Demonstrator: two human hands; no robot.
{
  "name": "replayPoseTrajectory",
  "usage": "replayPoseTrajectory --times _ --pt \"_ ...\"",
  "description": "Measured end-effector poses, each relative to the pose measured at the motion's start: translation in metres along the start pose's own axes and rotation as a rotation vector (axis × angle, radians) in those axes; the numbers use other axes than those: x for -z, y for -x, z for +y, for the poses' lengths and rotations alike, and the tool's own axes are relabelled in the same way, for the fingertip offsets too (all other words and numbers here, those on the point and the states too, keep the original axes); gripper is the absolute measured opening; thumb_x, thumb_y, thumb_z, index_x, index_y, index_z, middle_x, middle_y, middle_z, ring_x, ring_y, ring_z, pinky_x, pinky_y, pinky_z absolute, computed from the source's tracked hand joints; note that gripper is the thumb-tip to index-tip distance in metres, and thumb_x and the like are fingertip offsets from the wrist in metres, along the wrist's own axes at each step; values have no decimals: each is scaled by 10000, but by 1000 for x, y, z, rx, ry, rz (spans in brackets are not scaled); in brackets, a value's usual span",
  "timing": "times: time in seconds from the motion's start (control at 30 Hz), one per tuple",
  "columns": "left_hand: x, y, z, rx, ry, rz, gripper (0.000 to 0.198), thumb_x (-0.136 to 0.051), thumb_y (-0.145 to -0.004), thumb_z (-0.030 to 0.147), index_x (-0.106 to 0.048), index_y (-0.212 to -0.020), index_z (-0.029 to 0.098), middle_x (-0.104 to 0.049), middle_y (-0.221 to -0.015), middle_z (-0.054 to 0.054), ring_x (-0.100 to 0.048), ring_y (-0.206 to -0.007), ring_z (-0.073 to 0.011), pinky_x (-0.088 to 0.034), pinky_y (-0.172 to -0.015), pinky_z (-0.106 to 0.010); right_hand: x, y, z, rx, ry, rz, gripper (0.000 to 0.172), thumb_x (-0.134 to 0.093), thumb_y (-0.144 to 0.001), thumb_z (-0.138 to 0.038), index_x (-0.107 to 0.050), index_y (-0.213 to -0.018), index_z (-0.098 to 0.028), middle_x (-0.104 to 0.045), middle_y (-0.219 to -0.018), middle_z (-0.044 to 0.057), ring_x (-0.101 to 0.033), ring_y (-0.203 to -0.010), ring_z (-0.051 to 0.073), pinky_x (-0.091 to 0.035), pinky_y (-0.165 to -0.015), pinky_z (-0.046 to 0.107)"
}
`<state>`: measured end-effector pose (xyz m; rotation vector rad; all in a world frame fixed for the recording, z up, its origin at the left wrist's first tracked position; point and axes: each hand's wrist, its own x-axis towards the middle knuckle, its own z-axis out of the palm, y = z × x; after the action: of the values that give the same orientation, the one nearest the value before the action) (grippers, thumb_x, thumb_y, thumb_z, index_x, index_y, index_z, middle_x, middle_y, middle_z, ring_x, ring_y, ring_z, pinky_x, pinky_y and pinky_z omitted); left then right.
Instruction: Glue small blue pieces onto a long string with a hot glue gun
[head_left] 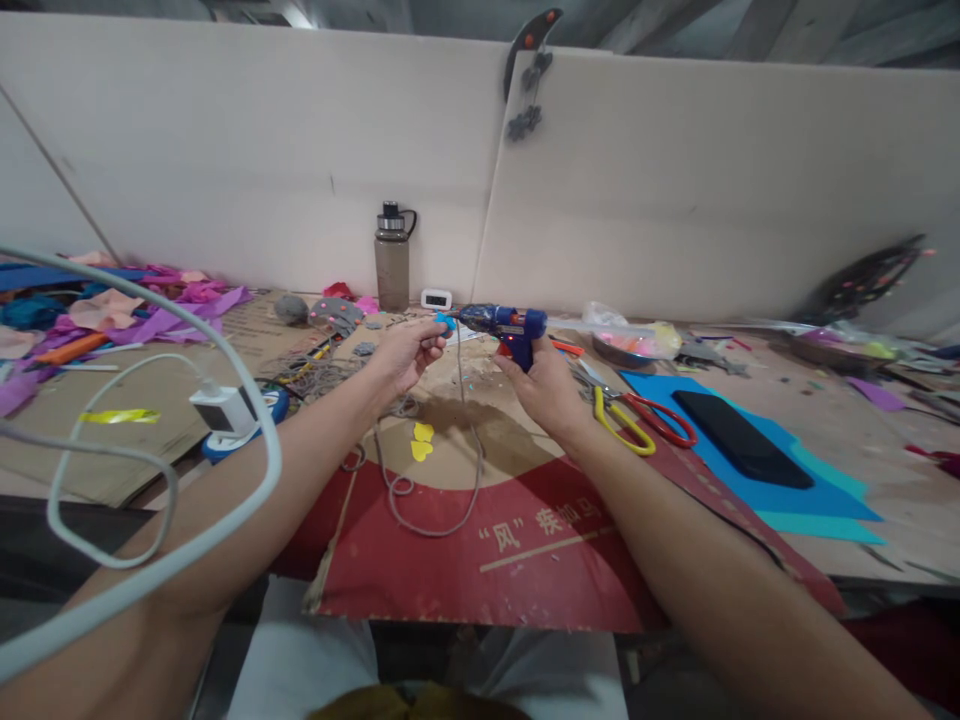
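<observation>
Red printed cardboard [525, 560]: nearest, flat on the surface [885, 440].
Grey cord [457, 480]: looped on the cardboard, limp and light, running up to the left hand [405, 352].
Left hand: pinches a small blue piece [445, 322], likely soft and featherweight, best held by its edges.
Right hand [544, 390]: closed round the grip of the blue glue gun [504, 325]. The gun is rigid, its nozzle probably hot and meeting the piece.
Scissors [637, 415]: just right of the hands.
Water bottle [392, 258]: against the back wall.

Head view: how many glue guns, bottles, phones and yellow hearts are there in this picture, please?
glue gun: 1, in the right hand
bottle: 1
phone: 1
yellow hearts: 2
Total: 5
</observation>
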<state>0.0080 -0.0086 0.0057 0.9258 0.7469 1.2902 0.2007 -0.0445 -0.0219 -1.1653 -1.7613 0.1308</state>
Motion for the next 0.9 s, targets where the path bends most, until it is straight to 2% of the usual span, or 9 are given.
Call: replayPoseTrajectory --times 0.2,0.53,0.63,0.77,0.9 --pt "0 0 0 9 -23 0 64 -601 -729 51 -590 -677 85 -544 -550 4 -481 -456 -17 -368 -402 -91 -1 0 4 1 41 0 232 -548 -811 -327 -573 -995 -187 -642 -906 97 -591 -800 230 -456 -746 382" --pt "2 -2 -3 -30 -57 -30 48 -625 -690 54 -602 -678 95 -551 -564 10 -503 -473 -24 -376 -407 -100 -4 3 1 -2 89 -6 321 -545 -814 -317 -552 -1099 -168 -648 -980 133 -606 -887 270 -456 -789 420" --pt "3 -2 -2 -31 -66 -23 55 -639 -693 69 -600 -667 97 -548 -559 11 -503 -472 -22 -384 -416 -97 -2 2 1 -15 74 17 295 -545 -815 -340 -567 -1057 -173 -647 -946 123 -606 -837 256 -455 -778 417" --pt "2 -1 -2 -20 -56 -26 50 -624 -711 61 -606 -675 91 -554 -563 5 -500 -467 -19 -394 -425 -98 0 1 2 -14 66 56 301 -545 -810 -339 -563 -1065 -180 -640 -968 123 -601 -873 259 -449 -795 413" --pt "0 0 -1 -21 -46 -15 68 -631 -708 54 -599 -663 93 -548 -550 4 -494 -465 -22 -379 -412 -98 -3 2 4 -10 94 19 318 -548 -807 -360 -562 -1063 -172 -647 -922 121 -602 -842 265 -454 -767 415"
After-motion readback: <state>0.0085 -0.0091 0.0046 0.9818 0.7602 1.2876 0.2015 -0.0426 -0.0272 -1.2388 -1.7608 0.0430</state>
